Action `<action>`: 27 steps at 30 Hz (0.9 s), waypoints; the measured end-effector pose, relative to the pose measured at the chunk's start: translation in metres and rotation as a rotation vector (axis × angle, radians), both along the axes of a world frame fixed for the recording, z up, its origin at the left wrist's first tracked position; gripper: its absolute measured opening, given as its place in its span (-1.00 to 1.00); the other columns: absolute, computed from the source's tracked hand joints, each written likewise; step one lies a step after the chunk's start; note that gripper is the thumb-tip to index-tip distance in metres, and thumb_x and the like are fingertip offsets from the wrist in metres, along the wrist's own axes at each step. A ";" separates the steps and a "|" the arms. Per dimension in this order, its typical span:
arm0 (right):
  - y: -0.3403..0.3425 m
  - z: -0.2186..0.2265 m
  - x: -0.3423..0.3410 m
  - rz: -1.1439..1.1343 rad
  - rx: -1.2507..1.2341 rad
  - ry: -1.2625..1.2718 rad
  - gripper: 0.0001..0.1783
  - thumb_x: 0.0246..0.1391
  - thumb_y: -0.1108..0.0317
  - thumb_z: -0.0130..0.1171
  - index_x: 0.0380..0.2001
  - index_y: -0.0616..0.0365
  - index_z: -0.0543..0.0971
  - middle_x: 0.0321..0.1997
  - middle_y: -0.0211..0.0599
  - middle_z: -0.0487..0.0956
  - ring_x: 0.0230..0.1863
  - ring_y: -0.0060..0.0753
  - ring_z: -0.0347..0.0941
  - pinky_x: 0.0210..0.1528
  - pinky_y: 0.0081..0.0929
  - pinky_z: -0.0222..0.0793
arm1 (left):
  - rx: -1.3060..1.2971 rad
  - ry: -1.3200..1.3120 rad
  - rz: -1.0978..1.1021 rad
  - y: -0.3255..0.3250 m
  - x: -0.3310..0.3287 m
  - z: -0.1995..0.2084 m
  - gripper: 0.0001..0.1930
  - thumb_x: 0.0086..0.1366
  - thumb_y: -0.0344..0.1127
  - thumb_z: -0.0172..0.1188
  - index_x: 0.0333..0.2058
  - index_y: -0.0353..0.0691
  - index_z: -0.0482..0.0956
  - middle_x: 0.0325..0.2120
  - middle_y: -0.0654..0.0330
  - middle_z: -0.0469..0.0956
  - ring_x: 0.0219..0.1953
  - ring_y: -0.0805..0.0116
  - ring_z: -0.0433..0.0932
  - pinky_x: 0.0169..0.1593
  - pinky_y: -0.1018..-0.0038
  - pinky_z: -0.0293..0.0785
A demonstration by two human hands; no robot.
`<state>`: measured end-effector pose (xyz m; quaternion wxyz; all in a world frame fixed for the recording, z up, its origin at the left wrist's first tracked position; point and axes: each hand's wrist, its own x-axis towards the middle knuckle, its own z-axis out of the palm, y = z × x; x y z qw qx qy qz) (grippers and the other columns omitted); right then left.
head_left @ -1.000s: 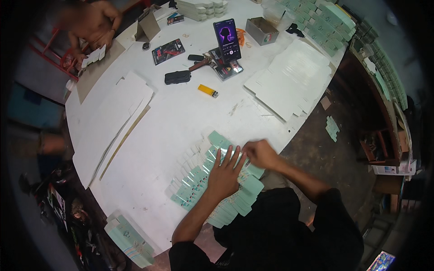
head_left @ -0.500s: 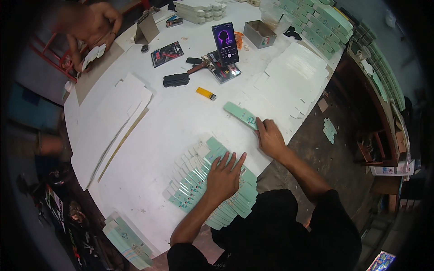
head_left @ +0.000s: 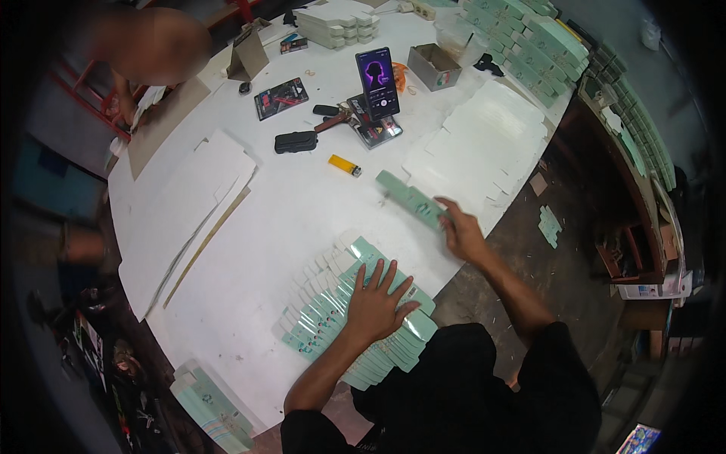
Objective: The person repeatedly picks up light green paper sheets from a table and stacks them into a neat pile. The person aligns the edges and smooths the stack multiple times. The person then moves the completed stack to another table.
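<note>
A slim pale-green cardboard carton [head_left: 408,198], slightly blurred, slants above or on the white table's right half, its lower right end pinched in my closed right hand [head_left: 463,231]; I cannot tell whether it touches the surface.

From the left, the white, smooth-topped table [head_left: 227,333] begins with a pale-green stack of cartons [head_left: 212,408] at its lower-left corner. A co-worker [head_left: 159,45] bends over the upper-left edge. Next come large flat white card sheets [head_left: 193,200], a black oblong pouch [head_left: 296,142], a yellow plastic lighter [head_left: 345,165] and an upright dark phone [head_left: 376,83] with a purple picture. Below them, my left hand [head_left: 374,303] lies open, fingers spread, on a fan of flattened green-and-white cartons [head_left: 310,321]. Farther right are a pile of glossy white sheets [head_left: 491,140] and, at the upper right, stacked pale-green cartons [head_left: 522,49].

The widest open stretch runs between the left sheets and the fan; a narrower band separates fan and carton. The fan reaches the near edge by my body. The right edge runs diagonally beneath my right forearm, beside the dark floor [head_left: 514,242].
</note>
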<state>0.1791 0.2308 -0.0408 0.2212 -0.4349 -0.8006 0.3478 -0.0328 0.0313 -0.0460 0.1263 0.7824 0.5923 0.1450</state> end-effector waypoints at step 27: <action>-0.020 0.003 -0.026 0.072 0.441 -0.291 -0.60 0.32 0.44 0.08 0.19 0.31 0.52 -0.13 0.23 0.64 -0.16 0.28 0.64 -0.12 0.05 0.53 | -0.043 -0.213 0.091 -0.001 0.002 0.006 -0.46 0.36 -0.17 0.21 0.30 -0.10 0.53 0.36 -0.09 0.41 0.44 -0.21 0.30 0.48 -0.25 0.03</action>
